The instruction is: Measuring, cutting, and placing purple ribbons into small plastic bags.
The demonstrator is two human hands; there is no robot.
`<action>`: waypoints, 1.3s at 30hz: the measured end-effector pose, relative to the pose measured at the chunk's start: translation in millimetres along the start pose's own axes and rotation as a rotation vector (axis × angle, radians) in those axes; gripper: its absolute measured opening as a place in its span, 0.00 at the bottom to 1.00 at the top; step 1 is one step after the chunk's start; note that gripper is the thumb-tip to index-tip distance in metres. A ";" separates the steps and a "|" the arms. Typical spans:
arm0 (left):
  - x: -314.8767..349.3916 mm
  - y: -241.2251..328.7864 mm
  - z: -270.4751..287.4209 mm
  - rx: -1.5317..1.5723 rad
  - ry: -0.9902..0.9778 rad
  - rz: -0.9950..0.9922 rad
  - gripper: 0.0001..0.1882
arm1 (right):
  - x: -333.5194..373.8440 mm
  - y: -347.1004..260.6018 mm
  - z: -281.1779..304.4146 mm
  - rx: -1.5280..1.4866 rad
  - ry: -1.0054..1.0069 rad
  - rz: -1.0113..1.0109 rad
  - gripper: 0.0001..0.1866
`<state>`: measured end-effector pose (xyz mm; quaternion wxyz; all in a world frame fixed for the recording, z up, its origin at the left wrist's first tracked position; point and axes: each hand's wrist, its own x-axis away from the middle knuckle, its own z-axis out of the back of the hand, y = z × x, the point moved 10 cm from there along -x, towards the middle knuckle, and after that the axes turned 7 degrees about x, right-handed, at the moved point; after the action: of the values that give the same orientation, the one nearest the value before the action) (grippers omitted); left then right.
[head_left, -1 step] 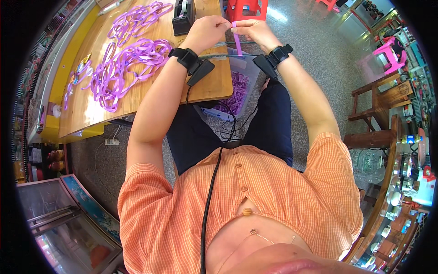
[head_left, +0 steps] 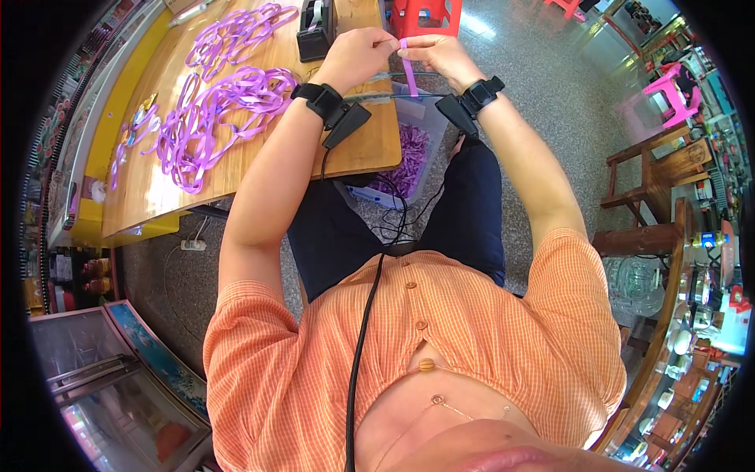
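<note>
A short strip of purple ribbon [head_left: 410, 77] hangs between my two hands, past the table's right edge. My right hand [head_left: 447, 58] pinches its upper part between thumb and fingers. The fingertips of my left hand [head_left: 358, 57] are closed at the ribbon's upper end and meet the right fingertips there; the exact grip is too small to see. Below my hands stands a clear plastic bin [head_left: 431, 169] holding many purple ribbon pieces [head_left: 409, 153]. Long loops of purple ribbon [head_left: 193, 149] lie in a tangled heap on the table, with another ribbon heap [head_left: 228, 39] behind it.
The wooden table [head_left: 354, 153] fills the left side, with a black tape dispenser [head_left: 316, 35] at its far edge. A red stool [head_left: 427, 16] stands beyond my hands. Black cables [head_left: 370, 315] run down my front. A wooden chair [head_left: 649, 177] and a pink stool [head_left: 676, 94] are at right.
</note>
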<state>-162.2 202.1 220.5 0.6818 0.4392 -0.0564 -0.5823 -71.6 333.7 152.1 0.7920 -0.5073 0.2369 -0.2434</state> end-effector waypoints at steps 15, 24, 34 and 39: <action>6.2 8.1 -62.6 -0.270 -0.315 -0.345 0.16 | 14.9 73.7 -12.5 -0.371 -0.244 -0.352 0.14; 3.1 -13.9 -67.8 -0.304 -0.357 -0.197 0.18 | 73.4 53.9 -51.1 -0.476 -0.318 -0.124 0.19; 1.5 -13.7 -71.7 -0.313 -0.393 -0.235 0.17 | 101.7 44.4 -50.2 -0.254 -0.158 -0.208 0.16; 3.2 -9.7 -74.9 -0.321 -0.419 -0.258 0.17 | 98.1 57.6 -51.7 -0.198 -0.087 -0.223 0.14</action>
<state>-124.4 239.9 167.1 0.6364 0.1994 -0.0465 -0.7437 -19.9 257.8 67.3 0.7156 -0.6163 0.1674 -0.2831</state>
